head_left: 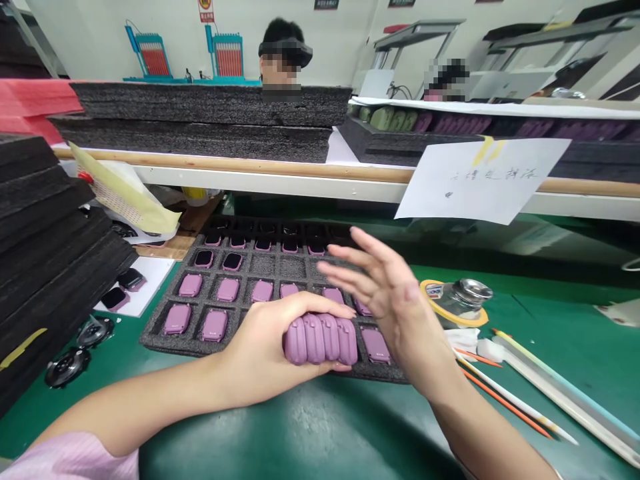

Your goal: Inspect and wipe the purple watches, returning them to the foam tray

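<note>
A row of several purple watch cases (320, 339) is gripped side by side in my left hand (267, 333), thumb over the top and fingers beneath. Just to the right, my right hand (387, 290) is raised with its fingers spread, holding nothing and apart from the cases. Under both hands lies a black foam tray (159, 328) with square pockets. Purple cases lie in its front rows, such as this watch case (215, 325). Cases with dark screens, like this watch (233, 261), sit farther back. Two pockets in the third row hold nothing. My hands cover part of the tray.
Stacked black foam sheets (45, 267) rise at the left. A glass jar (467, 297) stands at the right near orange sticks (510, 403) and a long pale strip (565, 393). Above, a shelf edge (280, 183) carries foam trays and a hanging paper (480, 180). A person (283, 53) is behind.
</note>
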Tool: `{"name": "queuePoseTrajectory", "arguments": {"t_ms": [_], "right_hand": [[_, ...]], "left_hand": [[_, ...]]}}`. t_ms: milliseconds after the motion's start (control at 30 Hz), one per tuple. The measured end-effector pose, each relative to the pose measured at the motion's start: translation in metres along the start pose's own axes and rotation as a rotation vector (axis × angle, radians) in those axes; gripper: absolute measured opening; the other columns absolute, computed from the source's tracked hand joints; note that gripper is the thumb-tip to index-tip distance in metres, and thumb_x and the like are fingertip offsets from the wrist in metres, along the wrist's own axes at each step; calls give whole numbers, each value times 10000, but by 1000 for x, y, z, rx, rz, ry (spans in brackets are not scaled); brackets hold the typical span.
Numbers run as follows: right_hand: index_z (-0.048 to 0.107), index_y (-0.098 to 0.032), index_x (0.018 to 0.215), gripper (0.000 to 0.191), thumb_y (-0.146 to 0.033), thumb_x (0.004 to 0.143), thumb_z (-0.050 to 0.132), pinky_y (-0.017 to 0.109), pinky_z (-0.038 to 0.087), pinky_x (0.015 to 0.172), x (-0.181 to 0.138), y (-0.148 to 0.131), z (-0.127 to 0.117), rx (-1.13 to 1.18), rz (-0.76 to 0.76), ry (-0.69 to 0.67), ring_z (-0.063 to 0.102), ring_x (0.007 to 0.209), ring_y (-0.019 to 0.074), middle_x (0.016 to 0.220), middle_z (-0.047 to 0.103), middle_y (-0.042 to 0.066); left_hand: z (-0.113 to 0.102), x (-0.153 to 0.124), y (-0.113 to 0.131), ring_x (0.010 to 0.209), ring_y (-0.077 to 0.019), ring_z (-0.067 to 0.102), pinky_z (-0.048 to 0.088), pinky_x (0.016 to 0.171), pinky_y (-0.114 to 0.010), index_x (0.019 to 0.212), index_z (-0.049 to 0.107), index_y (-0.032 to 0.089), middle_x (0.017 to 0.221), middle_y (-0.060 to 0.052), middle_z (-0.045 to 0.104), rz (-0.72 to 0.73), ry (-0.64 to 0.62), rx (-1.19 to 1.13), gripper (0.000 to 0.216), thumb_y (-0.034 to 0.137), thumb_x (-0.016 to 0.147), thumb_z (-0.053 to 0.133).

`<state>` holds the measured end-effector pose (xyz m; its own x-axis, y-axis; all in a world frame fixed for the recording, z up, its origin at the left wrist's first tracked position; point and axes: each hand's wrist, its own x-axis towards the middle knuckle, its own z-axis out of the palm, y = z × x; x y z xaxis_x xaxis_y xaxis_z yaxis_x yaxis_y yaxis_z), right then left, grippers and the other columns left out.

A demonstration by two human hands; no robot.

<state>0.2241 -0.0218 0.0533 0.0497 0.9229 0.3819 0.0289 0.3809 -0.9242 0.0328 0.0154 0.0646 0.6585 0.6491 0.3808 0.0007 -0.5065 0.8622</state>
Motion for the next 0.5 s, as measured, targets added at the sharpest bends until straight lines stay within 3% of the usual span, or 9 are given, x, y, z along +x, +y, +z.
{"name": "queuePoseTrajectory", "arguments": {"t_ms": [100,200,367,433,500], "right_hand": [[375,-320,1535,805,-812,898,359,522,577,972,1,6,-4,131,321,-213,727,1105,315,1262,716,111],[380,-288,1534,882,-802,835,533,535,534,1031,0,5,1,206,416,-365,699,1166,325,1289,707,123],[389,-223,1520,1171,-623,552,913,509,480,1109,-2,0,17,111,337,-275,613,1291,343,1373,646,160],[402,-230,1518,1194,-515,505,967,493,479,1119,-4,-2,22,27,278,-206,590,1319,342,1412,618,151],[397,-256,1524,1151,-398,537,973,440,536,1071,-7,-4,24,-52,208,-136,602,1310,319,1465,578,130]], "left_hand": [[1,0,-1,1022,-208,732,563,930,-338,1101,660,209,1127,-44,768,65,11,40,345,228,788,805],[3,-1,-3,1039,-219,724,554,939,-356,1101,660,208,1121,-51,771,109,19,91,338,214,789,794],[4,1,-8,1119,-222,686,504,1041,-376,1078,683,204,1104,-59,765,262,49,54,223,260,870,741],[3,0,-10,1157,-242,657,505,1047,-389,1071,702,208,1128,-87,733,266,24,57,250,374,886,726],[2,-2,-11,1294,-270,567,480,1091,-421,1202,671,222,1286,-123,642,232,-9,96,333,368,904,695]]}}
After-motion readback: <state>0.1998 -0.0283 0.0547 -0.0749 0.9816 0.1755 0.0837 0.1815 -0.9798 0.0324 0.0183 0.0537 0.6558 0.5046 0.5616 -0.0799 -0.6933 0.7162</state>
